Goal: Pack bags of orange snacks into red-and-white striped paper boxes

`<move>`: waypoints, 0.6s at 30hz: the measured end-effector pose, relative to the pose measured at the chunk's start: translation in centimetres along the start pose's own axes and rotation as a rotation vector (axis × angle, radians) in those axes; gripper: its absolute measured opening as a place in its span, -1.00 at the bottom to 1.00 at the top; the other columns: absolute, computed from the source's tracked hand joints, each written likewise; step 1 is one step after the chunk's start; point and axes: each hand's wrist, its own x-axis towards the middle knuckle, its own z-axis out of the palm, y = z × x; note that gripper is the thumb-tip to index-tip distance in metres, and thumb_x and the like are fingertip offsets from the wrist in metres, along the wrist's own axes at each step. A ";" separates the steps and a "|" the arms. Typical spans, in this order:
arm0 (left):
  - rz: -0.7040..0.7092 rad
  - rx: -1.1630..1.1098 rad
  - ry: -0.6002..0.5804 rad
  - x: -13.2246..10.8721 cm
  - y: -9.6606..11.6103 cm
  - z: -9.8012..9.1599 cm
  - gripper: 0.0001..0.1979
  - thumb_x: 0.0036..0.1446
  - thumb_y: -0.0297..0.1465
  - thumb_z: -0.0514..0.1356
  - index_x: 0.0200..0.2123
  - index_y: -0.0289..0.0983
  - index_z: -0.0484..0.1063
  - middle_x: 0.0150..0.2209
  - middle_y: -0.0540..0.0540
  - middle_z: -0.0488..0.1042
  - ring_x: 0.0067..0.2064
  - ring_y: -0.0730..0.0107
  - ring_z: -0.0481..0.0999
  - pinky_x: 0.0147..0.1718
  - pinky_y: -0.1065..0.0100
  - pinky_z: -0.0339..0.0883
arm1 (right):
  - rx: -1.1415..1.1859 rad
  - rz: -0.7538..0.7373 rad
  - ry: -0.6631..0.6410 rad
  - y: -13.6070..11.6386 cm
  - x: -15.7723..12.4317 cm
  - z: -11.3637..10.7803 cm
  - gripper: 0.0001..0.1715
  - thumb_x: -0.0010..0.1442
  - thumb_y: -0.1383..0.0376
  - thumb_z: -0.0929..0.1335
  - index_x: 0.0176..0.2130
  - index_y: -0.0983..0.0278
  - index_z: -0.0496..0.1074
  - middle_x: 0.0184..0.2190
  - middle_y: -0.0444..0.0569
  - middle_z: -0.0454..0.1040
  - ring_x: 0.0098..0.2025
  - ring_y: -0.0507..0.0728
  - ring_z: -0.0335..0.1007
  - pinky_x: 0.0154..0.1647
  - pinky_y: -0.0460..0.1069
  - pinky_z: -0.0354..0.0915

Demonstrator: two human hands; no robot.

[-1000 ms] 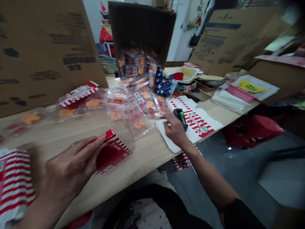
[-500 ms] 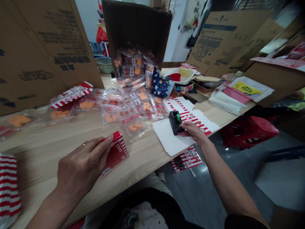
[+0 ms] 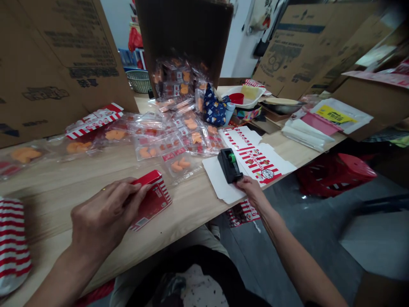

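Observation:
My left hand (image 3: 104, 215) rests on a small red box with red-and-white stripes (image 3: 150, 200) that lies flat on the wooden table (image 3: 64, 187); its fingers press the box's near edge. My right hand (image 3: 251, 189) is at the near end of a black tape dispenser with a green roll (image 3: 229, 165), fingers pinched together there as if on the tape end, which is too small to make out. The dispenser stands on flat red-and-white striped cartons (image 3: 252, 157) at the table's edge.
Several clear packets of orange snacks (image 3: 172, 136) spill from a dark box (image 3: 183, 38) at the back. Large cardboard sheets (image 3: 54, 64) stand left and right. A blue pouch (image 3: 214, 108), white tray (image 3: 247, 96), striped bag (image 3: 12, 249) and red stool (image 3: 335, 172) are nearby.
My right hand has drawn back from the dispenser's top to its near end, and the dispenser has shifted left. My left hand stays on the red box.

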 end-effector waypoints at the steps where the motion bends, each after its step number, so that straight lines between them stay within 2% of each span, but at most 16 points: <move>1: 0.017 -0.031 0.018 0.0 0.1 -0.2 -0.95 0.25 -0.32 0.24 -0.26 -0.14 0.49 -0.19 0.00 0.62 -0.22 0.21 0.63 -0.32 0.25 0.41 | -0.035 -0.033 0.036 0.5 -0.3 0.1 -0.71 -0.08 0.20 0.46 -0.62 0.23 0.32 -0.39 -0.03 0.54 -0.04 0.25 0.48 -0.01 0.06 0.38; 4: 0.081 -0.012 0.003 -0.2 0.5 -1.4 -0.97 0.23 -0.38 0.25 -0.27 -0.15 0.51 -0.16 -0.07 0.60 -0.19 0.20 0.58 -0.24 0.21 0.40 | -0.122 -0.124 0.094 0.5 -1.7 -0.2 -0.78 -0.09 0.24 0.42 -0.64 0.21 0.33 -0.27 0.05 0.54 0.06 0.31 0.39 0.06 0.11 0.30; 5: 0.093 0.008 -0.025 -0.4 0.6 -1.8 -0.92 0.24 -0.41 0.22 -0.23 -0.15 0.53 -0.15 -0.10 0.59 -0.18 0.20 0.56 -0.22 0.20 0.40 | -0.152 -0.150 0.105 0.0 -2.3 -0.2 -0.80 -0.08 0.24 0.41 -0.62 0.21 0.35 -0.25 0.08 0.53 0.02 0.32 0.39 0.04 0.13 0.29; 7: 0.110 0.007 -0.047 -0.9 0.9 -2.4 -0.82 0.27 -0.48 0.17 -0.13 -0.16 0.52 -0.15 -0.14 0.56 -0.18 0.23 0.53 -0.22 0.21 0.41 | -0.255 -0.252 0.142 -1.9 -4.2 0.6 -0.86 -0.01 0.22 0.40 -0.53 0.21 0.42 -0.32 0.06 0.52 -0.18 0.27 0.43 -0.06 0.15 0.30; 8: 0.106 -0.016 -0.034 -1.2 1.1 -2.5 -0.79 0.28 -0.51 0.16 -0.09 -0.18 0.51 -0.16 -0.14 0.55 -0.20 0.26 0.52 -0.24 0.24 0.41 | -0.271 -0.315 0.090 -3.2 -5.4 1.5 -0.87 0.05 0.20 0.40 -0.44 0.21 0.47 -0.39 0.01 0.51 -0.29 0.23 0.43 -0.14 0.13 0.31; 9: 0.093 -0.044 -0.013 -1.5 1.2 -2.5 -0.79 0.28 -0.53 0.15 -0.08 -0.20 0.50 -0.18 -0.14 0.55 -0.20 0.28 0.52 -0.24 0.25 0.42 | -0.231 -0.379 -0.033 -4.7 -6.9 2.6 -0.85 0.12 0.19 0.39 -0.36 0.21 0.51 -0.43 -0.04 0.51 -0.36 0.18 0.43 -0.22 0.09 0.32; 11: 0.049 -0.078 0.032 -2.0 1.5 -2.5 -0.80 0.27 -0.56 0.16 -0.09 -0.22 0.48 -0.18 -0.15 0.54 -0.18 0.26 0.52 -0.21 0.24 0.43 | 0.008 -0.476 -0.329 -8.0 -10.2 5.7 -0.81 0.21 0.18 0.37 -0.26 0.22 0.54 -0.54 -0.12 0.45 -0.49 0.10 0.37 -0.42 0.00 0.29; 14: -0.003 -0.158 -0.002 -2.3 1.9 -2.6 -0.73 0.26 -0.60 0.12 -0.03 -0.23 0.44 -0.13 -0.17 0.52 -0.11 0.22 0.52 -0.16 0.18 0.43 | 0.259 -0.559 -0.701 -12.2 -14.5 10.7 -0.73 0.28 0.24 0.33 -0.07 0.22 0.56 -0.59 -0.19 0.38 -0.55 0.02 0.29 -0.51 -0.06 0.23; 16: -0.058 -0.214 -0.028 -2.4 2.2 -2.9 -0.67 0.25 -0.62 0.08 0.04 -0.23 0.36 -0.10 -0.18 0.51 -0.08 0.20 0.51 -0.13 0.17 0.45 | 0.347 -0.542 -0.817 -14.0 -16.2 13.4 -0.51 0.29 0.26 0.33 0.19 0.21 0.44 -0.61 -0.25 0.35 -0.58 -0.01 0.23 -0.53 -0.08 0.22; 18: -0.145 -0.249 -0.013 -2.6 2.3 -3.0 -0.66 0.25 -0.59 0.08 0.07 -0.23 0.27 -0.09 -0.19 0.49 -0.07 0.20 0.52 -0.14 0.17 0.47 | 0.412 -0.467 -0.830 -14.9 -16.9 15.3 -0.30 0.28 0.25 0.34 0.36 0.22 0.24 -0.63 -0.28 0.35 -0.60 -0.02 0.21 -0.54 -0.09 0.23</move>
